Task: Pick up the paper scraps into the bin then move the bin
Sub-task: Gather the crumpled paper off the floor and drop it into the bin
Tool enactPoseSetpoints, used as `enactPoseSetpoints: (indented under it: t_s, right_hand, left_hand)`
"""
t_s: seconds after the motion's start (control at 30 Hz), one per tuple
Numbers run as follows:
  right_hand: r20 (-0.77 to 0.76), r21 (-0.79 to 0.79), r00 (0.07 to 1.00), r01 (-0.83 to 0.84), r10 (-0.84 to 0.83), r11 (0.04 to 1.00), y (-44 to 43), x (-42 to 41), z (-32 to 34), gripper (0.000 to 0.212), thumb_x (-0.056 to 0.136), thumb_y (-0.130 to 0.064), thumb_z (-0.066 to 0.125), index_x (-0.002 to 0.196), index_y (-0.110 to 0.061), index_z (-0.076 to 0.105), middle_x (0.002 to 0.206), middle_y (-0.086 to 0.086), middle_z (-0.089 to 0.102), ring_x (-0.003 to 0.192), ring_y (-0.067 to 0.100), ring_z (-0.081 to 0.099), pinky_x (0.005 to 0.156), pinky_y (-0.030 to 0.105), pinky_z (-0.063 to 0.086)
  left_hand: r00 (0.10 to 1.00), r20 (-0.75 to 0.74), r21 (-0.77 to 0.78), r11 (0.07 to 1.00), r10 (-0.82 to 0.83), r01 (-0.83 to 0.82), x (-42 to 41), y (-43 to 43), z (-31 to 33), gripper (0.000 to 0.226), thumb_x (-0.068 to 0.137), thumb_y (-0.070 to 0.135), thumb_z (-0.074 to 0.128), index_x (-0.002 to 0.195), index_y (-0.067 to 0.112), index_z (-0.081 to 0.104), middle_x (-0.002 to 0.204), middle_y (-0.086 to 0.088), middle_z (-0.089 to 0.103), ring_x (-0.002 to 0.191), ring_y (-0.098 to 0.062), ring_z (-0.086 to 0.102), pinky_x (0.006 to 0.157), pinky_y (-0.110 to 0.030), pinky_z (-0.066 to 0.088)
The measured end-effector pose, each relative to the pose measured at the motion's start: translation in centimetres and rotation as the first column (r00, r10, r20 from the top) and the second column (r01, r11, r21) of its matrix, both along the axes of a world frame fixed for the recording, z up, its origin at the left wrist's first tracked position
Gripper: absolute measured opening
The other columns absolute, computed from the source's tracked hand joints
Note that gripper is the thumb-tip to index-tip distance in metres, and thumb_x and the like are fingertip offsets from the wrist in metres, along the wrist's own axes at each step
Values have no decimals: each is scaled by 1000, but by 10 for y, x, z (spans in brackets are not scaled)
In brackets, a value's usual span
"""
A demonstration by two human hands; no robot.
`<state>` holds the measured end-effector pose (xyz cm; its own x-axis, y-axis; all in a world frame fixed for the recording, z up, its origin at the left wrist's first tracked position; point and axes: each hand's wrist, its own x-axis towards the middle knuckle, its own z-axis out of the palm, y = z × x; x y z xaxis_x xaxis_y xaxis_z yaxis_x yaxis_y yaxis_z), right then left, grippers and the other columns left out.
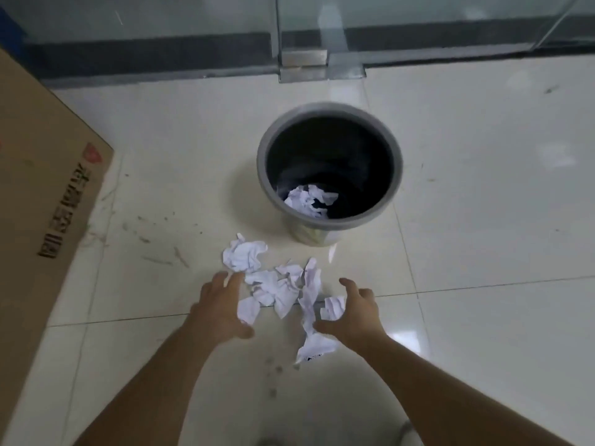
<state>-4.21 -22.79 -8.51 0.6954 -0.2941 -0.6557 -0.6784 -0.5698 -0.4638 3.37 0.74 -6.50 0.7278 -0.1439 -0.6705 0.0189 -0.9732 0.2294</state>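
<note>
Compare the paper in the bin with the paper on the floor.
The paper in the bin is one small clump against the dark inside; the paper on the floor is several pieces spread over pale tiles. The bin's paper is out of the hands' reach for now; the floor paper lies between the open left hand and right hand. Both are white and crumpled.

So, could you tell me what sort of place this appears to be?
Probably an office or commercial interior: a glossy tiled floor, a glass partition with a metal floor clamp, a grey bin, and a large cardboard box at the left.
</note>
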Motion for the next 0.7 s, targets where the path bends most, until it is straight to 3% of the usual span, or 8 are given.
enactPoseSetpoints:
  t_s: [0.17,0.27,0.43,0.53,0.6,0.7]
  right_hand:
    - [1,-76,999,-52,53,996,1,23,-76,119,52,-49,90,145,-37,17,133,9,34,123,32,40,101,45,45]
    - [-4,-76,996,-89,89,993,0,33,-94,117,56,-43,91,145,-38,15,130,11,33,121,34,42,100,47,46]
    - [-17,-48,992,-130,129,990,14,43,-95,120,57,-38,92,147,-35,15,133,12,32,122,35,42,103,48,47]
    - [3,25,993,-115,115,993,30,50,-99,114,57,-34,93,145,-34,21,132,10,31,122,35,46,104,48,48]
    - [35,99,996,-88,85,991,38,52,-103,106,56,-24,93,141,-30,30,128,10,33,116,33,53,100,43,51]
    - [60,141,993,-112,104,984,43,50,-106,89,58,-11,86,133,-21,39,121,11,41,97,26,56,83,26,45]
  left_hand:
    - [992,64,105,989,-108,101,56,3,-83,144,49,52,91,154,35,-7,164,-9,-13,150,-39,-5,115,-65,19]
    - [989,75,163,980,-131,117,78,-4,-105,146,48,56,90,152,39,-11,164,-6,-13,149,-42,-3,111,-69,19]
    - [966,96,153,963,-239,223,60,-21,-118,130,53,59,85,152,40,4,155,-8,16,132,-40,31,98,-54,41]
    - [943,196,120,961,-270,250,41,-38,-127,94,65,41,81,142,34,28,137,-11,33,115,-38,45,84,-46,48]
    - [959,199,22,979,-203,203,31,-55,-134,69,72,33,75,131,25,41,125,-13,41,101,-37,57,79,-44,51]
    - [963,100,-106,959,-252,262,21,-75,-145,67,76,34,66,136,19,41,130,-11,51,110,-30,57,94,-38,49]
